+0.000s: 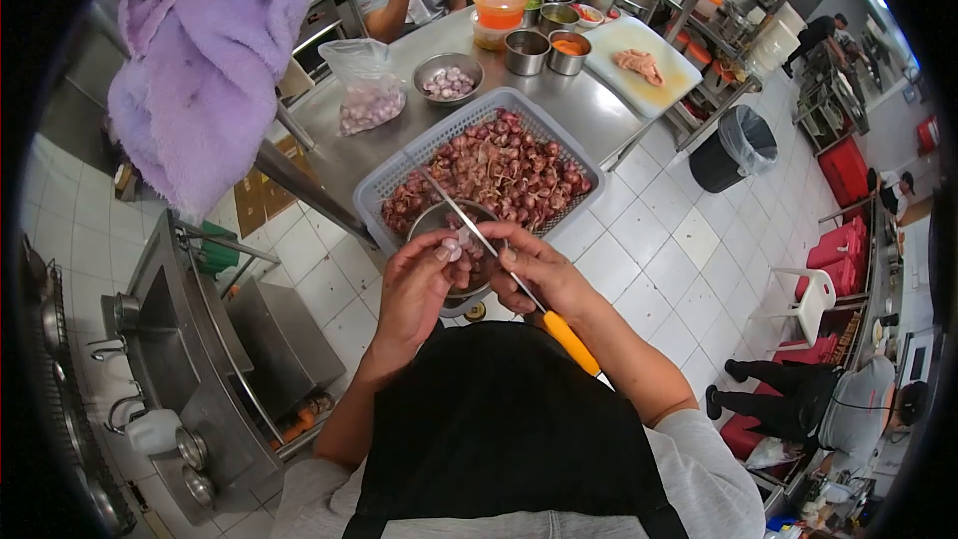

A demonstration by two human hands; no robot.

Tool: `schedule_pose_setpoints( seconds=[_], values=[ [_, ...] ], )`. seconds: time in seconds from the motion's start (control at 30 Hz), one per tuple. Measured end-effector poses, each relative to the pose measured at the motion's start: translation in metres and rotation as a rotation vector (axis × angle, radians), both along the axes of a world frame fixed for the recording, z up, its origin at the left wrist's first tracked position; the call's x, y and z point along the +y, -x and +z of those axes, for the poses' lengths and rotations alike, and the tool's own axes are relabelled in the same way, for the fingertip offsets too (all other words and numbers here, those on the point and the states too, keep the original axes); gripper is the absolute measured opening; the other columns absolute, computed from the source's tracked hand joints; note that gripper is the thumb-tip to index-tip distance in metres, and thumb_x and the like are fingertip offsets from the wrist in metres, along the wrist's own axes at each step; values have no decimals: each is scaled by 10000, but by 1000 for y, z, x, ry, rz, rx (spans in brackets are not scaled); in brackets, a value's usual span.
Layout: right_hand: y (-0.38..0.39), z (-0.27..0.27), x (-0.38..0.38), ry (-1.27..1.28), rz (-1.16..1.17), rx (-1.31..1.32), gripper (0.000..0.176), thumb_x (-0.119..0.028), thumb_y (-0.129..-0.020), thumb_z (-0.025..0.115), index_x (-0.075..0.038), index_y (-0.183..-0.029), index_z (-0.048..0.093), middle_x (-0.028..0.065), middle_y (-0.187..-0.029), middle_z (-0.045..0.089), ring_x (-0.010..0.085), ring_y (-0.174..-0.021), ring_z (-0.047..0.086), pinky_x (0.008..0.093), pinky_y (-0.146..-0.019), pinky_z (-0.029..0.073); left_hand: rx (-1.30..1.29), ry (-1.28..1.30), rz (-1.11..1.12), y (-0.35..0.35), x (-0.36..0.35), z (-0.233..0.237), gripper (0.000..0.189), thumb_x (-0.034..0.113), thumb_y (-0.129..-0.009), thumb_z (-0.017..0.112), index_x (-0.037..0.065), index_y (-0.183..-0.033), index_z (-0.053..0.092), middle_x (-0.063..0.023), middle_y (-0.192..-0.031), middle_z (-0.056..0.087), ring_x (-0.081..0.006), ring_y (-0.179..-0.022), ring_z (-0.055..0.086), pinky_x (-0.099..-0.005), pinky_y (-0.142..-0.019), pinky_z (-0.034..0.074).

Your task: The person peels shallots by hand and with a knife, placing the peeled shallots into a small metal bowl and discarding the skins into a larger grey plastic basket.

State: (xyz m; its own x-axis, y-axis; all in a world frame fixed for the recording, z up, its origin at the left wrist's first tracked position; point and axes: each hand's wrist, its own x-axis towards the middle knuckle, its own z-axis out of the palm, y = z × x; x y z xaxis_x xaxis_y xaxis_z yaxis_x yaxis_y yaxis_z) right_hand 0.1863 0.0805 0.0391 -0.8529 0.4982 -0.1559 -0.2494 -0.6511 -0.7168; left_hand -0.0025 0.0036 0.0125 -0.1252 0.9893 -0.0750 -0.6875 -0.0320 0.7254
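Note:
My left hand (411, 284) is closed around a peeled pinkish shallot (452, 251), held up in front of my apron. In my right hand (547, 274) is a knife (572, 342) with a yellow handle; my fingers grip it at the blade near the handle, and the thin blade slants up and left past the shallot. Below both hands sits a metal bowl (424, 224), its contents mostly hidden by them. Just beyond, a grey plastic basket (371, 192) holds many unpeeled red shallots (504, 168).
On the steel table (329, 155) are a bag of peeled shallots (371, 105), a bowl of peeled shallots (448, 80), metal containers (526, 52) and a cutting board (667, 58) with raw meat. A purple towel (210, 70) hangs at left. A bin (733, 155) stands right; other people are around.

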Motion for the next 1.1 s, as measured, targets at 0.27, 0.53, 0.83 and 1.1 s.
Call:
schedule_pose_setpoints(
  seconds=[0.27, 0.53, 0.83, 1.1],
  values=[
    [-5, -18, 9, -196, -63, -122, 454, -282, -982, 583, -138, -1393, 455, -20, -694, 492, 69, -525, 419, 212, -456, 307, 63, 7, 79, 1, -2, 4, 223, 33, -962, 508, -30, -1167, 569, -182, -1223, 591, -294, -1150, 600, -393, -939, 503],
    [-2, -30, 5, -240, -126, -214, 405, -263, -970, 617, -155, -1327, 460, -18, -795, 558, 66, -686, 488, 230, -594, 374, 40, 60, 82, 11, -6, -9, 183, -18, -944, 497, 1, -1122, 535, -191, -1239, 576, -300, -1134, 602, -388, -918, 510],
    [0, -24, -3, -288, -14, -271, 412, -218, -967, 620, -132, -1341, 469, -16, -885, 601, 57, -802, 502, 212, -706, 385, -55, -3, 78, 13, -5, -40, 154, -9, -958, 472, 32, -1101, 509, -175, -1236, 575, -270, -1077, 613, -385, -869, 510],
    [7, -19, -3, -410, -25, -207, 478, -195, -962, 628, -112, -1396, 443, -13, -876, 596, 59, -830, 513, 221, -730, 404, 144, 55, 159, -2, 3, -19, 319, -34, -955, 472, -20, -1273, 490, -152, -1257, 570, -222, -1091, 600, -364, -954, 491]
  ],
)
